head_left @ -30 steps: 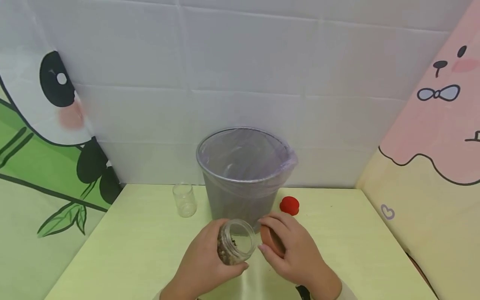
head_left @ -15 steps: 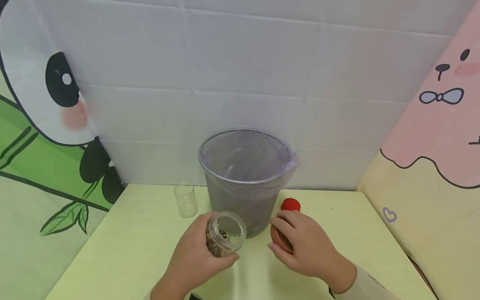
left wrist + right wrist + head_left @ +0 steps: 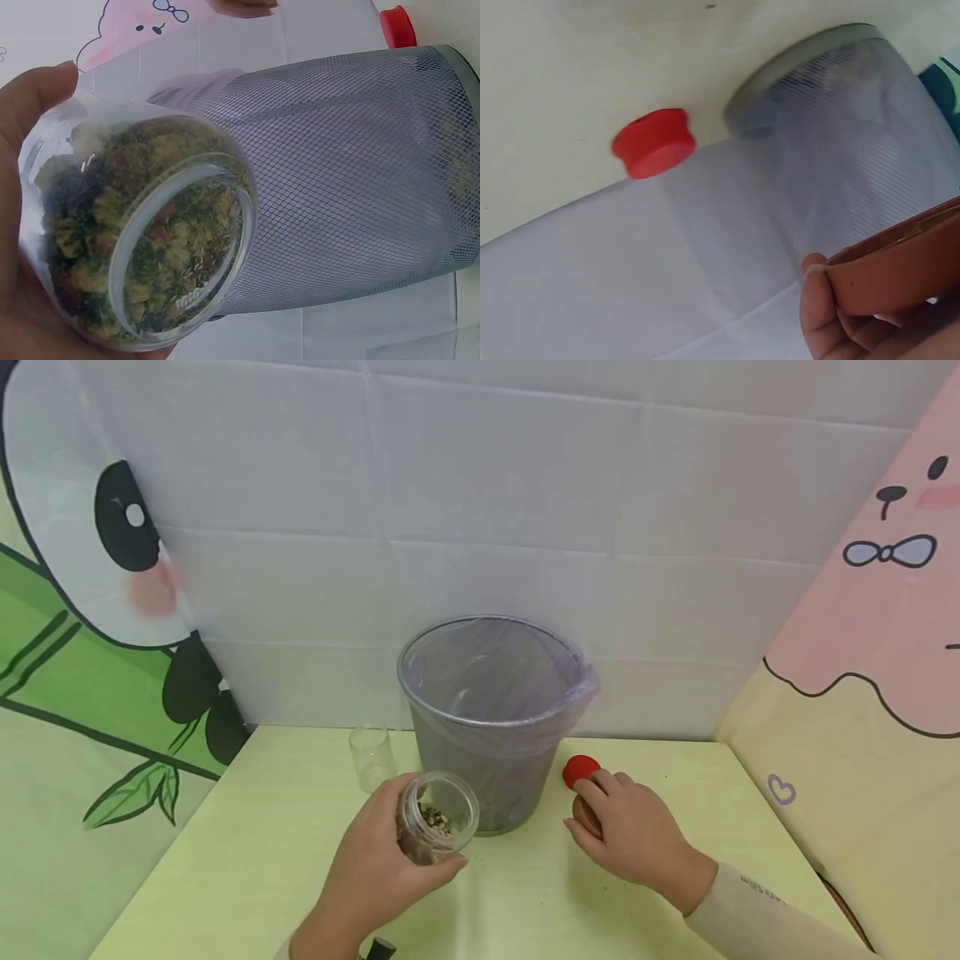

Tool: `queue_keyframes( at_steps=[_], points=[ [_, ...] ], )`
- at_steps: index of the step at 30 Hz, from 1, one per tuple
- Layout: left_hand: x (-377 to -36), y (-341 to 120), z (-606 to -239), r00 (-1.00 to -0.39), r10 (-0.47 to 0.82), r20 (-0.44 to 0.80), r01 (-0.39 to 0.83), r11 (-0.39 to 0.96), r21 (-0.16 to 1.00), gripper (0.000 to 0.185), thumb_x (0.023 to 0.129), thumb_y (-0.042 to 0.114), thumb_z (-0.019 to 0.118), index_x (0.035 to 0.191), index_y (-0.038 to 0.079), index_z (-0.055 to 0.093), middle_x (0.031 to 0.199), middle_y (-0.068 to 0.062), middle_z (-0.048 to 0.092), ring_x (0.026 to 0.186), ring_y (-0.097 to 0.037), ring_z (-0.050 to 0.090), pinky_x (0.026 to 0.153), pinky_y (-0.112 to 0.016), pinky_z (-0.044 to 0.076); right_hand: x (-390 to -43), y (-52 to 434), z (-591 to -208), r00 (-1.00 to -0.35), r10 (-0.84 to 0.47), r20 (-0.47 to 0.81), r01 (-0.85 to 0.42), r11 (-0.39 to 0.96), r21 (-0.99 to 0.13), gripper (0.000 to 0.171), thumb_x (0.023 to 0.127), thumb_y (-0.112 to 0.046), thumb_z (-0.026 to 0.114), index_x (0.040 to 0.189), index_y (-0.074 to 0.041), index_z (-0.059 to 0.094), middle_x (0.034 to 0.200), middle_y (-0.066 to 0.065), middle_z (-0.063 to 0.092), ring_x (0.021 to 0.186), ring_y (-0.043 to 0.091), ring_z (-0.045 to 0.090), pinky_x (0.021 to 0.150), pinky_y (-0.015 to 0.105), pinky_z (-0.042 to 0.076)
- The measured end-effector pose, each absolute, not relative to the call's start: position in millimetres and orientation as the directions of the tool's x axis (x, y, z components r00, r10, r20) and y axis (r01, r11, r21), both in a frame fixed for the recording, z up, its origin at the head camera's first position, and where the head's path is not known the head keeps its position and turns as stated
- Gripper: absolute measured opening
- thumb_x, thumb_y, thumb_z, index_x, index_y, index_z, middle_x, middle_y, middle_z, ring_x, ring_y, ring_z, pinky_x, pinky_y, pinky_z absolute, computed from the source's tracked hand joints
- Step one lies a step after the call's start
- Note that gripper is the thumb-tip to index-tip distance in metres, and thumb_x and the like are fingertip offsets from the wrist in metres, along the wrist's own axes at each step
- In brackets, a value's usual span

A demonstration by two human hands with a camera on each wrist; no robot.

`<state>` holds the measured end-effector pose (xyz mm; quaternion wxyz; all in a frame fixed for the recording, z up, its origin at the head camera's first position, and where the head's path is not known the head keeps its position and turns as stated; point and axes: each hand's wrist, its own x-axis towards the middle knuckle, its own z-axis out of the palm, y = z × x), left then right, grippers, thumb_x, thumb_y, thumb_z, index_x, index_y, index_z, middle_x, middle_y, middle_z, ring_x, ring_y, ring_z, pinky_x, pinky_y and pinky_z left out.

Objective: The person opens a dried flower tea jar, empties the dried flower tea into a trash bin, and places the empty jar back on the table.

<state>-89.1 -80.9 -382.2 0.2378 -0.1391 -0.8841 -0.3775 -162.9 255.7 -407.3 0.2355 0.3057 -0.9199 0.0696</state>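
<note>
Jar (image 3: 450, 797), uncapped, dried bits (image 3: 435, 821) remaining inside, is gripped by left hand (image 3: 375, 864), brown lid (image 3: 587, 817) not refitted but held by right hand (image 3: 637, 833), 7 and 4 o'clock respectively from mesh bin (image 3: 491, 775) beyond, which seemingly holds some bits already.

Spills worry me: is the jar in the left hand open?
Open: in the head view, the jar's mouth is uncovered above the left hand's thumb.

A table (image 3: 262, 827) is standing screened like a booth: a white sheet (image 3: 495, 502) is closing the far side, a green cartoon panel (image 3: 97, 643) the left, a pink cartoon panel (image 3: 862, 635) the right.
</note>
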Motion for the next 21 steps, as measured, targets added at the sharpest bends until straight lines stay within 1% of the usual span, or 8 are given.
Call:
queue_keyframes(
  at_steps=[3, 5, 8, 11, 13, 14, 18, 21],
  points=[
    [-89, -81, -381, -0.845, 0.071, 0.53, 0.433, 0.671, 0.601, 0.096, 0.059, 0.04, 0.101, 0.139, 0.018, 0.053, 0.12, 0.004, 0.063, 0.105, -0.008, 0.06, 0.085, -0.042, 0.055, -174, 264, -410, -0.727, -0.526, 0.442, -0.577, 0.817, 0.024, 0.027, 0.091, -0.039, 0.072, 0.092, -0.017, 0.057, 0.083, -0.006, 0.047, 0.067, 0.016, 0.043, 0.054, 0.028, 0.038],
    [-89, -81, -380, -0.844, 0.072, 0.532, 0.437, 0.669, 0.601, 0.096, 0.059, 0.04, 0.101, 0.139, 0.017, 0.053, 0.12, 0.002, 0.064, 0.106, -0.008, 0.06, 0.085, -0.042, 0.055, -183, 269, -411, -0.743, -0.514, 0.429, -0.56, 0.828, 0.023, 0.028, 0.091, -0.038, 0.072, 0.086, -0.017, 0.053, 0.08, -0.006, 0.044, 0.065, 0.016, 0.04, 0.052, 0.028, 0.036],
    [-90, -82, -380, -0.84, 0.075, 0.538, 0.443, 0.667, 0.599, 0.095, 0.059, 0.04, 0.101, 0.138, 0.016, 0.053, 0.12, 0.003, 0.064, 0.106, -0.009, 0.06, 0.086, -0.043, 0.055, -198, 278, -412, -0.772, -0.483, 0.412, -0.524, 0.852, 0.018, 0.03, 0.092, -0.037, 0.07, 0.083, -0.017, 0.05, 0.079, -0.005, 0.043, 0.065, 0.017, 0.041, 0.051, 0.029, 0.037],
    [-91, -82, -381, -0.834, 0.08, 0.546, 0.451, 0.667, 0.593, 0.094, 0.06, 0.039, 0.1, 0.138, 0.016, 0.054, 0.12, 0.005, 0.063, 0.106, -0.009, 0.06, 0.086, -0.043, 0.055, -213, 287, -411, -0.813, -0.434, 0.388, -0.471, 0.882, 0.001, 0.03, 0.094, -0.039, 0.068, 0.086, -0.015, 0.052, 0.081, -0.003, 0.045, 0.068, 0.018, 0.045, 0.052, 0.031, 0.039],
    [-91, -82, -381, -0.83, 0.082, 0.552, 0.457, 0.667, 0.588, 0.094, 0.06, 0.039, 0.1, 0.138, 0.015, 0.054, 0.119, 0.007, 0.063, 0.106, -0.01, 0.06, 0.086, -0.044, 0.055, -221, 292, -410, -0.842, -0.395, 0.367, -0.434, 0.901, -0.026, 0.029, 0.096, -0.04, 0.065, 0.091, -0.014, 0.054, 0.084, -0.001, 0.048, 0.071, 0.02, 0.048, 0.054, 0.032, 0.041],
    [-91, -83, -381, -0.83, 0.082, 0.552, 0.458, 0.666, 0.589, 0.094, 0.06, 0.039, 0.1, 0.138, 0.015, 0.054, 0.12, 0.007, 0.063, 0.106, -0.01, 0.06, 0.086, -0.043, 0.055, -226, 294, -411, -0.858, -0.374, 0.352, -0.414, 0.909, -0.042, 0.029, 0.097, -0.041, 0.063, 0.091, -0.014, 0.054, 0.084, 0.0, 0.048, 0.072, 0.021, 0.049, 0.054, 0.033, 0.041],
    [-92, -84, -383, -0.834, 0.083, 0.545, 0.455, 0.662, 0.596, 0.094, 0.06, 0.04, 0.1, 0.138, 0.016, 0.053, 0.12, 0.005, 0.063, 0.106, -0.01, 0.06, 0.086, -0.043, 0.055, -241, 304, -414, -0.891, -0.316, 0.326, -0.36, 0.929, -0.084, 0.029, 0.1, -0.038, 0.056, 0.105, -0.01, 0.061, 0.093, 0.005, 0.055, 0.076, 0.025, 0.053, 0.056, 0.036, 0.046],
    [-93, -85, -383, -0.834, 0.082, 0.546, 0.455, 0.662, 0.596, 0.094, 0.06, 0.04, 0.1, 0.138, 0.017, 0.053, 0.12, 0.002, 0.064, 0.107, -0.009, 0.06, 0.087, -0.043, 0.055, -253, 311, -416, -0.906, -0.288, 0.311, -0.335, 0.936, -0.108, 0.028, 0.102, -0.036, 0.051, 0.103, -0.009, 0.06, 0.094, 0.006, 0.055, 0.078, 0.028, 0.053, 0.057, 0.038, 0.046]
  ],
)
